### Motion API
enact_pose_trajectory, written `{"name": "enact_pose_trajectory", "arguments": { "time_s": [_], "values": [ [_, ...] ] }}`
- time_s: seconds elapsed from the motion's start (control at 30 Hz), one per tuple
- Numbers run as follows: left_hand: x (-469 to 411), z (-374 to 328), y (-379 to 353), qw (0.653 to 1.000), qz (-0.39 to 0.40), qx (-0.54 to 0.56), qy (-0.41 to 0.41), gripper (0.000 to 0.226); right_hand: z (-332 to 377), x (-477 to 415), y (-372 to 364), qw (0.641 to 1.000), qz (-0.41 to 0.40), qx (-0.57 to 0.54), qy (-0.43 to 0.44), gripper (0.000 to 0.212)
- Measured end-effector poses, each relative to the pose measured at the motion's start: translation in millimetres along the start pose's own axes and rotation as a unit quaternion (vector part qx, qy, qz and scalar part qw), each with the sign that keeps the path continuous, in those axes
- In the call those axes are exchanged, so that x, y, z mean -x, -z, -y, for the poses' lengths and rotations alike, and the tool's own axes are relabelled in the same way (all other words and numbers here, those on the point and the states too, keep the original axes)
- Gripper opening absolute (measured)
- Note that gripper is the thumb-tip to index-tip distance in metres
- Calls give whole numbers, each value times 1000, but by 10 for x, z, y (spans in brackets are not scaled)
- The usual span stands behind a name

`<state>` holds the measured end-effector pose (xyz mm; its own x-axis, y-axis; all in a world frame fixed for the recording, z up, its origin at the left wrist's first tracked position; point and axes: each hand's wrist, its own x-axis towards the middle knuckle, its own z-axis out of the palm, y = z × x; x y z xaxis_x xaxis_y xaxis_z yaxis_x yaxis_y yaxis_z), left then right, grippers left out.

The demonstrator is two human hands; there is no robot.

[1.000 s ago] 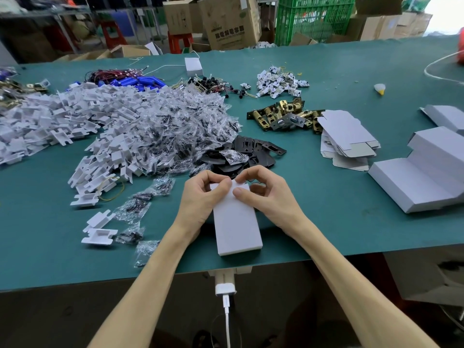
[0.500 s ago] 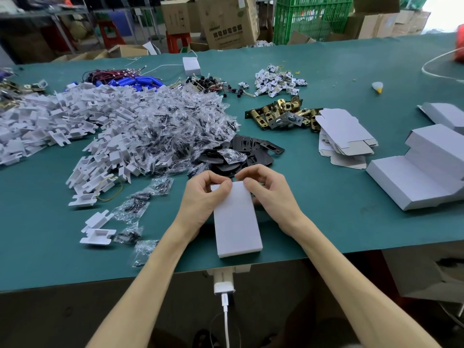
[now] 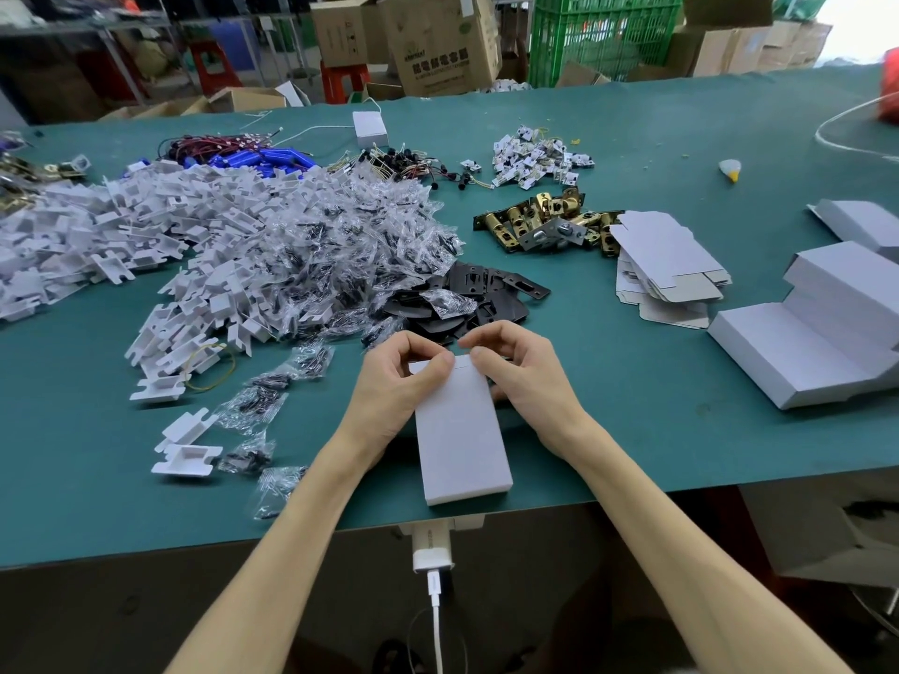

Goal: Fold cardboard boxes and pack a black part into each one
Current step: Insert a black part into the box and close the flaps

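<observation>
Your two hands meet at the far end of a white box (image 3: 462,440) that lies flat on the green table (image 3: 632,430), close to its near edge and right in front of you. The box is plain, long and slim, with its long side pointing away from you and its near end closed. Your left hand (image 3: 396,386) has its fingers curled, thumb and fingertips pinching the far left corner. Your right hand (image 3: 528,377) is curled the same way on the far right corner. Just beyond your fingers lies a heap of black parts (image 3: 479,296). Flat blanks (image 3: 666,265) and folded boxes (image 3: 817,333) lie to your right.
</observation>
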<state>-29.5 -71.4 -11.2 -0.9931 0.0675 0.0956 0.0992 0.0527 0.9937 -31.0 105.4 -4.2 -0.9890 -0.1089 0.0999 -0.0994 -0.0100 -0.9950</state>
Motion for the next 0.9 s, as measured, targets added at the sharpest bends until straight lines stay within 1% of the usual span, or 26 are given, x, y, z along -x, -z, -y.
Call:
{"name": "enact_pose_trajectory", "arguments": {
  "time_s": [0.27, 0.37, 0.6, 0.77, 0.9],
  "values": [
    [-14, -3, 7, 1000, 14, -6, 5, 22, 12, 1, -3, 1000, -7, 0, 7, 12],
    [-22, -5, 2, 1000, 21, 1, -1, 20, 13, 2, -4, 1000, -9, 6, 11, 12],
    [-33, -10, 1, 999, 40, -14, -20, 11, 11, 4, -7, 1000, -13, 10, -11, 12],
    [-21, -6, 13, 999, 41, -9, -27, 16, 15, 1, -19, 999, -24, 12, -23, 7],
    [-14, -9, 15, 999, 40, -8, -26, 27, 26, -2, -15, 999, -23, 18, -26, 6]
  ]
}}
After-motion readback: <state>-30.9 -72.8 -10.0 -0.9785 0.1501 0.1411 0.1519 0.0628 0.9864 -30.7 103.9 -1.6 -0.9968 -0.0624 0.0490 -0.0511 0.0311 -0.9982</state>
